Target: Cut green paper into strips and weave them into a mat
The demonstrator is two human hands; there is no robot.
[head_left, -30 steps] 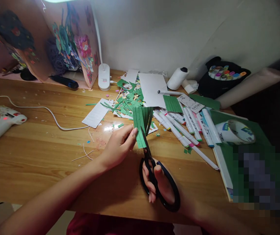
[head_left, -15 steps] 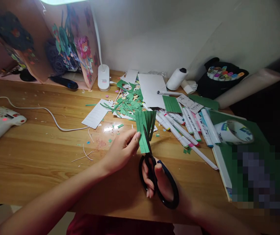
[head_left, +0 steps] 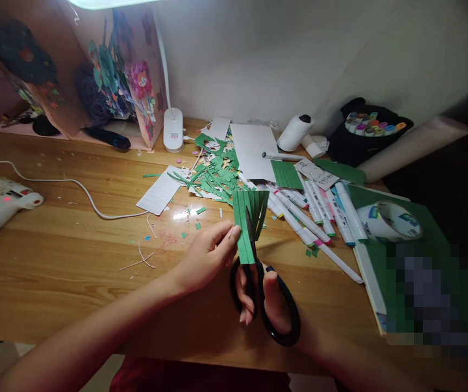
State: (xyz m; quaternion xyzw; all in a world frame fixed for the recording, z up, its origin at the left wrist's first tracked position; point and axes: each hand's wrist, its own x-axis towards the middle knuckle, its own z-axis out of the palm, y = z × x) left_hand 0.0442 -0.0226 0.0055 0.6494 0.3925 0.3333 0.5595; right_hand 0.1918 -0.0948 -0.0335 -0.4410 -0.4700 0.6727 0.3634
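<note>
Head cam: left hand (head_left: 211,253) is pinching a green rectangular paper piece (head_left: 242,228) between thumb and fingers, holding it up over the light wooden desk (head_left: 74,256). Narrow strips are fanning out along the paper's right side. Right hand (head_left: 273,302) is gripping large black-handled scissors (head_left: 259,277), thumb through one loop, fingers through the other. Handles are standing spread; one dark blade is lying in front of the paper, pointing up and away.

Clutter: a heap of green paper scraps (head_left: 217,169) is sitting right behind the paper, which is partly covering it from this angle. White-barrelled markers (head_left: 299,220) are sprawling to the right, closest obstacle past the scissors. A blank white sheet (head_left: 254,149) is overlapping the heap; a white thread cone (head_left: 295,133) is standing beyond. A white card with a black line drawing (head_left: 318,173) is resting on the markers.

Far right: a white-and-blue tape roll (head_left: 375,226) is lying on a dark green board (head_left: 433,239); the patch nearby is pixelated, can't tell what's there. A black pouch (head_left: 364,147) is holding more markers. Far left: a white glue gun (head_left: 8,204) is lying on its side, a white cable (head_left: 90,198) running past it, well apart from both hands.
</note>
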